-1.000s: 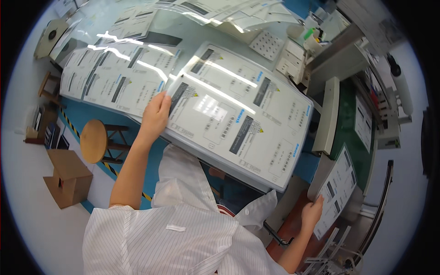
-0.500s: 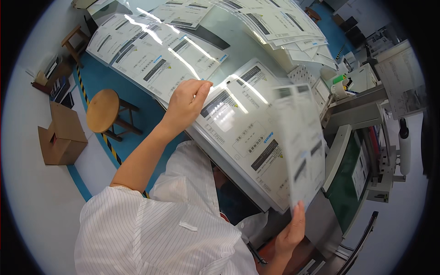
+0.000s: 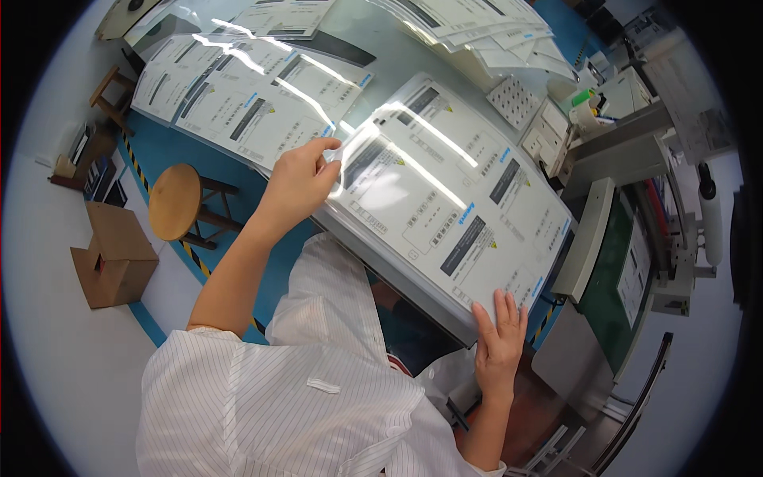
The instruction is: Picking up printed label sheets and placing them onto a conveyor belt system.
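Observation:
A stack of glossy printed plastic sheets (image 3: 429,203) lies slanted on the table before me, with dark label blocks and blue marks on the top sheet. My left hand (image 3: 298,183) is closed at the stack's left edge, its thumb and curled fingers pinching the top sheet's edge; the fingertips are partly hidden. At the near right corner, my right hand (image 3: 499,342) rests with fingers stretched out and spread on the top sheet's edge. Just past my left hand are more printed sheets (image 3: 262,107), lying overlapped on the table.
A fanned pile of sheets (image 3: 477,28) lies at the far side. To the right stands a machine with a green bed (image 3: 608,310), near a white switch box (image 3: 544,135). A round wooden stool (image 3: 176,203) and an open cardboard box (image 3: 115,254) are on the floor at left.
The sheet that was raised and bent in my right hand now lies flat on the stack. My right hand has opened onto its edge; my left hand has shifted slightly left in view.

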{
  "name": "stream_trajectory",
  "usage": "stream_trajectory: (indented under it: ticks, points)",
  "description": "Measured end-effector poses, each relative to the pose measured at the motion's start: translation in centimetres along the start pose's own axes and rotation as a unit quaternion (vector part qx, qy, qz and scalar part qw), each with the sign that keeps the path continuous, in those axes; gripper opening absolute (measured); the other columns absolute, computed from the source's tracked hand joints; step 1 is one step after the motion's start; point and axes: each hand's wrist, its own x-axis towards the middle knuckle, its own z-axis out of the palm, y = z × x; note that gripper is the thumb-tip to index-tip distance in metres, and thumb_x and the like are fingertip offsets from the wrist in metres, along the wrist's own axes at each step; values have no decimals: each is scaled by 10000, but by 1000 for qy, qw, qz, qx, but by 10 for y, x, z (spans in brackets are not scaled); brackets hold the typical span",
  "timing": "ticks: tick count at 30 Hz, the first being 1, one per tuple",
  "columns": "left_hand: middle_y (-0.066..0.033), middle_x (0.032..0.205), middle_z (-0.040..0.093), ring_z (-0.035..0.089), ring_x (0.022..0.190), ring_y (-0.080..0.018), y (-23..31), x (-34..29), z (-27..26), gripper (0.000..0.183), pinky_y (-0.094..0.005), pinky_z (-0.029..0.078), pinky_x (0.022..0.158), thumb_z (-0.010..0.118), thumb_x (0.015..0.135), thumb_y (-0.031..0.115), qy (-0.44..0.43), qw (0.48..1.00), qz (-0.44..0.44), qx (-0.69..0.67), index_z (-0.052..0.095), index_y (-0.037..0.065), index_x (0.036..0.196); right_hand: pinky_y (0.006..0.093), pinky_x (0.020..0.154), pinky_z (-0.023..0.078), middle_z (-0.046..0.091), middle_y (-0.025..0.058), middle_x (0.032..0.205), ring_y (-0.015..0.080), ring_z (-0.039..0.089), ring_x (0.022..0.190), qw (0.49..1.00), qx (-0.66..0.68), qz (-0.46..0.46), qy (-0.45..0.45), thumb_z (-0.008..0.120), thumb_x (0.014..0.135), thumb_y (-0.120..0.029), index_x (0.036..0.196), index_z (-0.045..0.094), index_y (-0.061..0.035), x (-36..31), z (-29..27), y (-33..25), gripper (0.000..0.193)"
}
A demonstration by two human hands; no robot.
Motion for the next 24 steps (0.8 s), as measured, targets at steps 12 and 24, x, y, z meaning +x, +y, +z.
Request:
stream_trajectory:
  ticks: [12,24]
  points:
    - [-143,803,613,563,671,-226,1,-4,10,284,-341,468,668,568,896,90,43,973,104,200,638,23,1163,523,1109,264,514,142,1380,337,433,1319,996,82,19,20,770,726,-196,1255,604,-87,-8,6,11,565]
    - [-105,974,564,554,906,-215,-6,6,12,336,-318,461,792,575,887,110,1,955,165,245,603,59,1219,407,1071,361,411,197,1446,329,434,1309,936,200,270,102,828,684,-366,1491,260,-53,-43,23,23,1036]
